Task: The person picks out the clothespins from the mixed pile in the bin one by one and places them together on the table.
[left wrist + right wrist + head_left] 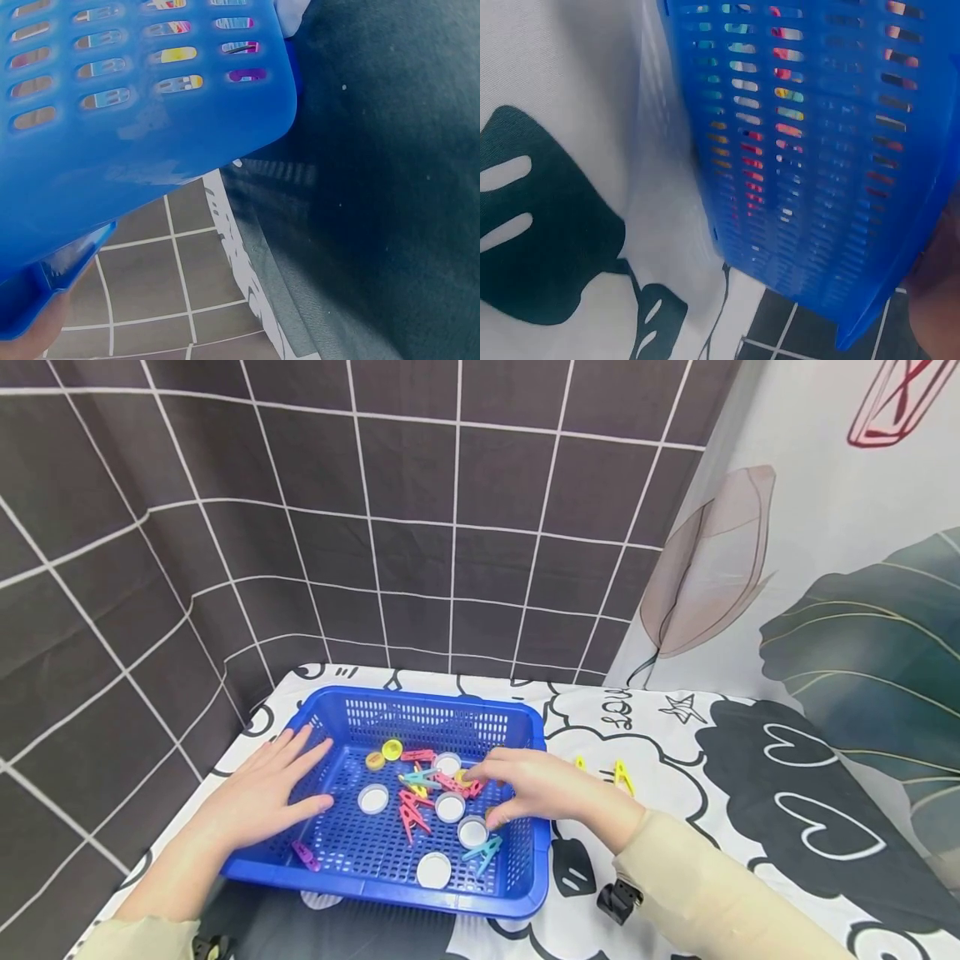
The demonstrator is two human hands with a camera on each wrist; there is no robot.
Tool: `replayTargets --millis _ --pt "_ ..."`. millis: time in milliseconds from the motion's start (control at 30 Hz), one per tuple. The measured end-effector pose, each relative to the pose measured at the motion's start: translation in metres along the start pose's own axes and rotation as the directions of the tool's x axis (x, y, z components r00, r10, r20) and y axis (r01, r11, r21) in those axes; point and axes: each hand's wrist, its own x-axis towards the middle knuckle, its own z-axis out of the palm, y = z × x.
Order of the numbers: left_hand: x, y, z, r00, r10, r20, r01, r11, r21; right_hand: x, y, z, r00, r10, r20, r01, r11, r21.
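Observation:
A blue plastic basket (360, 887) holds small clothespins and round caps. My left hand (262, 789) lies over its left rim, fingers spread and straight, holding nothing. Over the right rim, my right hand (543, 785) reaches in with bent fingers and the thumb apart. Its fingertips are at a yellow cap (463, 777) and a red clothespin (474, 789); whether they touch is unclear. Below the thumb lie a white cap (472, 832) and a teal clothespin (483, 853). A purple clothespin (305, 855) sits near the left front corner. Both wrist views mostly show the basket's outer walls.
Two yellow clothespins (622, 778) lie on the patterned cloth (660, 752) right of the basket. A dark tile-patterned curtain (412, 560) hangs behind and to the left. A white leaf-print curtain (795, 543) hangs on the right.

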Motion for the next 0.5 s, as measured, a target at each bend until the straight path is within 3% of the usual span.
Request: replayTargets --millis 233,500 --pt "0.0 0.001 0.0 1.0 0.004 -0.005 -0.004 1.0 -0.007 0.007 -0.004 0.005 0.994 -0.04 0.097 0.04 0.999 0.002" --pt "-0.001 0.002 -0.002 1.0 -0.001 -0.007 0.001 1.0 -0.019 0.017 -0.012 0.005 0.967 0.028 0.254 -0.012 0.998 -0.064"
